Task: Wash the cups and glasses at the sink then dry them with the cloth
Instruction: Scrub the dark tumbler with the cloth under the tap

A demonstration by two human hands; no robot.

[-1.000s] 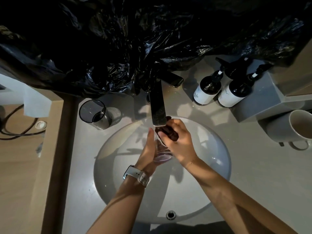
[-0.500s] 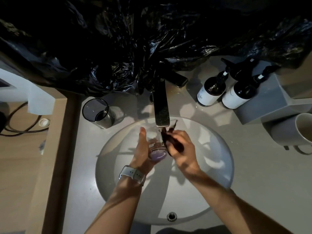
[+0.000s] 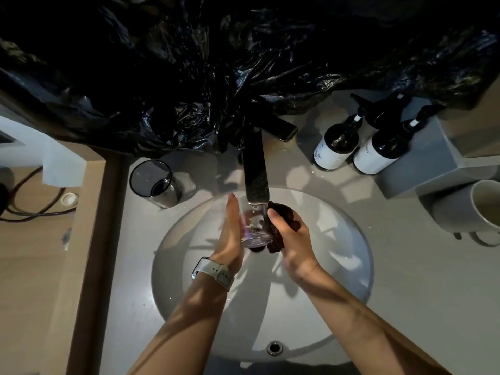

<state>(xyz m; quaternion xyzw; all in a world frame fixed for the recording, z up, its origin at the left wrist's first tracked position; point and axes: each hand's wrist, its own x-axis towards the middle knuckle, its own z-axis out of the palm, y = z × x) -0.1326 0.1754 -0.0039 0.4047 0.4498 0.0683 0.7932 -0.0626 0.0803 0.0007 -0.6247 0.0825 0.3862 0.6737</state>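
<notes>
A: What is the setting?

B: A grey desk (image 3: 405,266) with a round white sink (image 3: 351,253) set into it, and crumpled black plastic sheeting (image 3: 216,63) draped along the back, hanging over the base of the tap (image 3: 255,169).

A: Where is the glass being washed?

B: Right under the tap's spout, over the sink. The clear glass (image 3: 253,228) lies tilted, its long axis running roughly from the spout toward the person, mouth up under the spout and its thick base toward the camera. A thin stream of water falls into it.

A: And the hands?

B: The left hand (image 3: 230,234), with a pale watch (image 3: 213,272) on the wrist, is flat and open-fingered, pressed against the glass's left side. The right hand (image 3: 293,239) is curled around a dark wet cloth (image 3: 281,223), pressing it to the glass's right side.

A: What else stands near the tap?

B: Left of the tap, a dark tinted tumbler (image 3: 154,182) stands upright on the desk. Right of the tap, two dark pump bottles (image 3: 359,142) with white labels sit side by side against a grey box (image 3: 422,163). Further right, a white mug (image 3: 470,207) lies on its side, mouth facing right. The spout itself overhangs the glass, just above it.
</notes>
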